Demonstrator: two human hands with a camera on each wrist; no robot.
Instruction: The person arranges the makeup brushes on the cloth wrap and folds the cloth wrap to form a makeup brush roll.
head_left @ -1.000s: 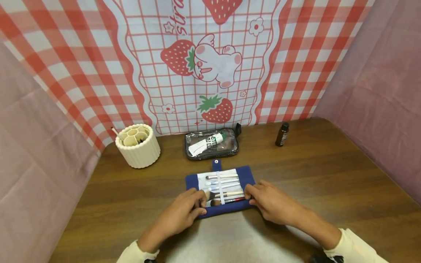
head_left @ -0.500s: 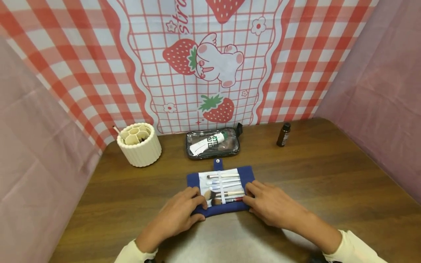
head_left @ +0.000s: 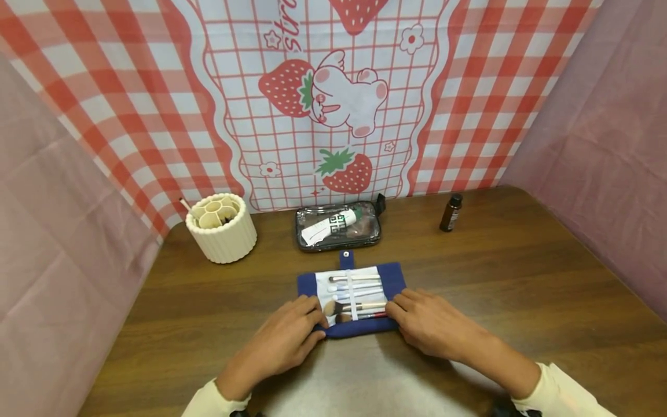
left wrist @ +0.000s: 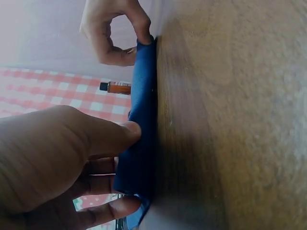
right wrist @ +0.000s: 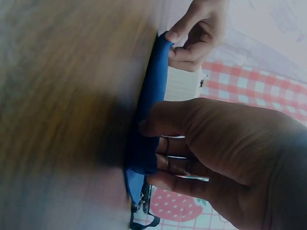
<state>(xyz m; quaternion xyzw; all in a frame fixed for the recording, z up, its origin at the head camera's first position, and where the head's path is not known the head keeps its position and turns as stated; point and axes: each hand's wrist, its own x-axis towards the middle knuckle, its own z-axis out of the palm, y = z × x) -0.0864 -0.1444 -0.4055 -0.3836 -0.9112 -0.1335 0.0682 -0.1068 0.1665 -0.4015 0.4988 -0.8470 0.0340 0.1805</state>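
Observation:
A navy-blue makeup brush roll (head_left: 392, 281) lies partly unrolled on the table, its near edge rolled into a thick fold. Several makeup brushes (head_left: 365, 306) lie side by side on its white lining under a white strap. My left hand (head_left: 289, 327) grips the left end of the fold, thumb on the near side and fingers over the top. At the other end my right hand (head_left: 424, 321) holds it the same way. Both wrist views show the thumbs pressed on the blue cloth (left wrist: 144, 96). A snap tab (head_left: 346, 259) points away at the far edge.
Behind the roll sits a clear black-edged pouch (head_left: 339, 226) with a white tube inside. A cream ribbed holder (head_left: 223, 234) stands at the back left, a small dark bottle (head_left: 451, 213) at the back right. Checked cloth hangs behind the wooden table (head_left: 521, 278).
The near fold has been rolled slightly further away from me, with both hands moving along with it. The head view has shifted a little. The other objects stay put.

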